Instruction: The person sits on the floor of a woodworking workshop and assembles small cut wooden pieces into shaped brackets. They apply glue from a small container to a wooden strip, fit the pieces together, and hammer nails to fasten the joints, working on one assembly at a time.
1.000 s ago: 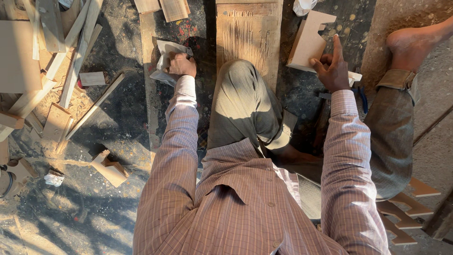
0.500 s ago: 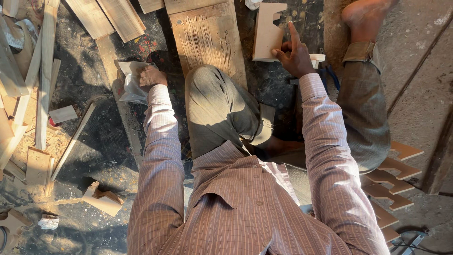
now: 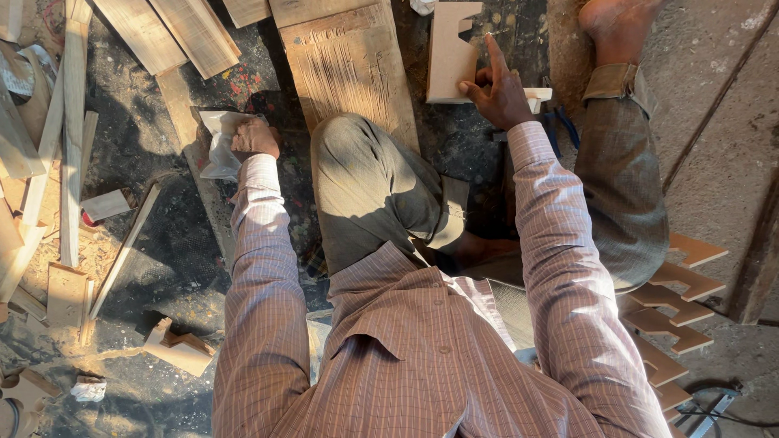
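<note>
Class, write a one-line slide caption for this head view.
Seated woodworker: left hand grips a crumpled sheet, right hand steadies a notched board.
</note>
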The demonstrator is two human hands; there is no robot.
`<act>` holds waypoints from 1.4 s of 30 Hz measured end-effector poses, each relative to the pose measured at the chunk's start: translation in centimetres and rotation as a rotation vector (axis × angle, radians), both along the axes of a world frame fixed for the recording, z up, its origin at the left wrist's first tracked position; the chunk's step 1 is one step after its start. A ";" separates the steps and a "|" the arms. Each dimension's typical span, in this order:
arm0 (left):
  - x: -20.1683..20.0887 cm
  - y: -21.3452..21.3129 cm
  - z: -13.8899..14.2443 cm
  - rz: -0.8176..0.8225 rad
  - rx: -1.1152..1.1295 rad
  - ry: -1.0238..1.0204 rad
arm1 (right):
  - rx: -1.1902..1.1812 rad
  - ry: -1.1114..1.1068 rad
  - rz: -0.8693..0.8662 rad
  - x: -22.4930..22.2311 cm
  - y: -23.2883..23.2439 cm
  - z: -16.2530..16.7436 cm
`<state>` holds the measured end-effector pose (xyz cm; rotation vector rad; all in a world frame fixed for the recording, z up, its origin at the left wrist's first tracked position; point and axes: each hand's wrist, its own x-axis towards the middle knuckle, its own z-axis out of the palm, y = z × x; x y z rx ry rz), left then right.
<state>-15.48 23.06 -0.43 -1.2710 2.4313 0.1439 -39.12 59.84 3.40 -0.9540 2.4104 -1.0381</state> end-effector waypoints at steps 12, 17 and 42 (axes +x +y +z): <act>1.3 -0.9 -2.3 -0.176 -0.121 0.287 | -0.009 0.047 0.025 -0.3 -0.2 -1.1; 2.0 -1.6 -1.2 -0.120 -0.061 0.436 | -0.021 0.055 0.021 -0.3 0.0 -1.7; -16.0 5.3 4.1 -0.418 0.616 0.712 | -0.022 -0.011 -0.018 -0.1 -1.2 1.7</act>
